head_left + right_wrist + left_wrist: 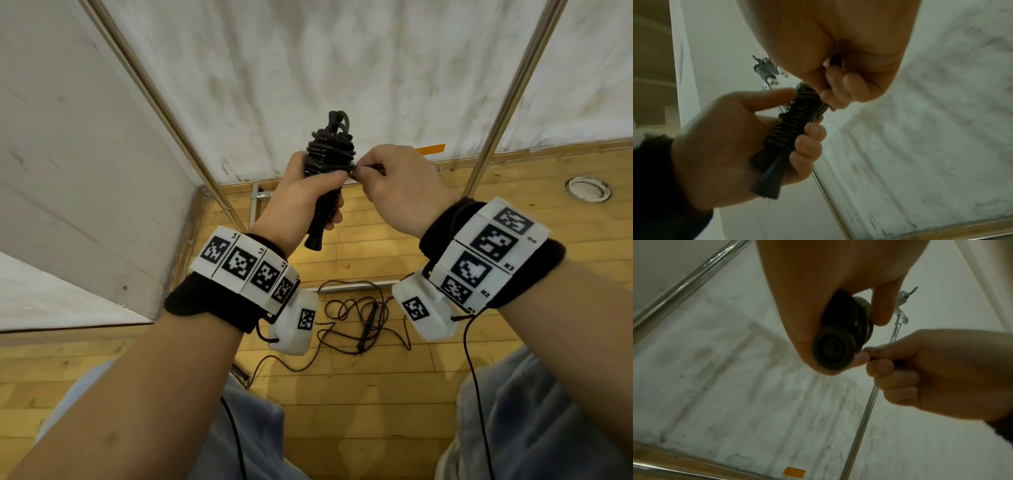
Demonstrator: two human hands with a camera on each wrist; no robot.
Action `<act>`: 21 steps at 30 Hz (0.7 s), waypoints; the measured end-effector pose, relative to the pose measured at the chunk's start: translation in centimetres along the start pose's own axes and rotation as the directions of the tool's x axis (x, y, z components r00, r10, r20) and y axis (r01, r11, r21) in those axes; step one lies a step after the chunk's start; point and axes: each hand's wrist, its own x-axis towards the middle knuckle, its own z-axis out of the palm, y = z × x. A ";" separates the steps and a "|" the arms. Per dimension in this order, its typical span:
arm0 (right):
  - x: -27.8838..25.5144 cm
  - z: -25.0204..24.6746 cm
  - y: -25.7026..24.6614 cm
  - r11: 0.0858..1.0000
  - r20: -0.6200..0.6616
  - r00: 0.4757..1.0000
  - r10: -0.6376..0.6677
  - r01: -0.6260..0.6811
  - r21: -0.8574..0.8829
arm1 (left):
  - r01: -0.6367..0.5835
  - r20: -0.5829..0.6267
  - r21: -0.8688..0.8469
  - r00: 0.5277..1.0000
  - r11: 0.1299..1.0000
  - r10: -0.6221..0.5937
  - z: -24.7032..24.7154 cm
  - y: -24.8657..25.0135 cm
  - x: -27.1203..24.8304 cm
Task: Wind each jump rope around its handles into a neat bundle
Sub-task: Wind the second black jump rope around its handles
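Two black jump ropes seen. First: black rope wound in tight coils round black ribbed plastic handles (328, 161), held upright, chest-high, in front of stained white wall (342, 68). Left hand (301, 198) wrapped round handles below coils, thumb lying across lowest turns; fingers (809, 141) curled round ribbed grip, flared handle butt (768, 183) poking out under palm. Right hand (394, 185) just right of bundle, touching it, thumb and forefinger pinching loose rope end against lower coils; remaining fingers (898, 379) curled in. Hands close together, thumb tips nearly meeting. Short loop of rope stood up at top of bundle. From left wrist view, round handle end cap (831, 350) faced camera; winding behind it mostly hidden by palm.

Second: thin black jump rope (359, 315) lay loose and tangled on yellowish wooden plank floor (359, 404) between knees, one slim handle visible mid-tangle. Chrome frame poles (507, 102) either side. Orange tape strip (430, 149) low on wall.
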 end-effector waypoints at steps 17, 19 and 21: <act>-0.7 1.8 -0.7 0.999 0.006 0.999 0.034 -0.035 0.034 | -0.093 -0.277 0.372 0.938 0.923 0.207 1.2 -2.0 0.5; -0.8 1.9 -1.0 0.995 0.016 0.998 0.065 -0.066 0.074 | -0.089 -0.304 0.395 0.927 0.914 0.222 1.3 -2.3 0.5; -0.9 2.1 -1.3 0.989 -0.003 0.996 0.089 -0.088 0.121 | -0.089 -0.327 0.397 0.916 0.914 0.231 1.2 -2.5 0.5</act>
